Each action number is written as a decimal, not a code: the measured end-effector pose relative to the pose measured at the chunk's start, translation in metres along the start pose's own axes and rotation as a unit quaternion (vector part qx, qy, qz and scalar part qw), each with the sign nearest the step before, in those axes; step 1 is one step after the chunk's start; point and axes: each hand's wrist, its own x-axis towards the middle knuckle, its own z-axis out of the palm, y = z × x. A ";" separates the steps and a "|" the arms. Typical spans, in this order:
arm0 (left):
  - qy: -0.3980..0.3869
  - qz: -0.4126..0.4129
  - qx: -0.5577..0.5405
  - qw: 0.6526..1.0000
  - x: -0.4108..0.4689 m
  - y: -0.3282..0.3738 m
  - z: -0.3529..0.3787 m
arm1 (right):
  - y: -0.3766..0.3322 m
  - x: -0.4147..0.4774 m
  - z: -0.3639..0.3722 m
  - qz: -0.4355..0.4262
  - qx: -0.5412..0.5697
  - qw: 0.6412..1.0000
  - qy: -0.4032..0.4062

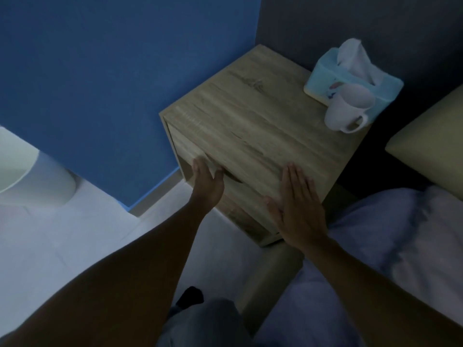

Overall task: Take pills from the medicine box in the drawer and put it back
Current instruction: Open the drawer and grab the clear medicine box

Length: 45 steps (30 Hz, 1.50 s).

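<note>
A wooden bedside cabinet (250, 116) stands against the blue wall, seen from above. Its upper drawer front (185, 151) faces lower left and looks closed. My left hand (206, 182) is at the lower edge of that drawer front, fingers curled under the gap between the two drawers. My right hand (298, 206) lies flat, fingers together and extended, on the near corner of the cabinet top. The medicine box is hidden from view.
A light blue tissue box (325, 78) and a white mug (347, 111) stand at the far right corner of the cabinet top. A bed with pale bedding (400, 234) lies to the right. A white rounded object (32, 176) stands on the floor at left.
</note>
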 end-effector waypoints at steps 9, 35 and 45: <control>0.007 0.054 -0.144 0.988 0.010 0.000 0.025 | 0.002 0.001 0.009 -0.001 -0.017 1.000 0.021; -0.025 0.035 -0.110 0.993 -0.064 -0.079 -0.049 | 0.004 0.005 0.002 -0.003 0.008 0.999 -0.040; 0.017 0.026 -0.054 0.998 -0.096 -0.110 -0.071 | 0.004 0.008 0.005 0.003 0.019 0.999 -0.037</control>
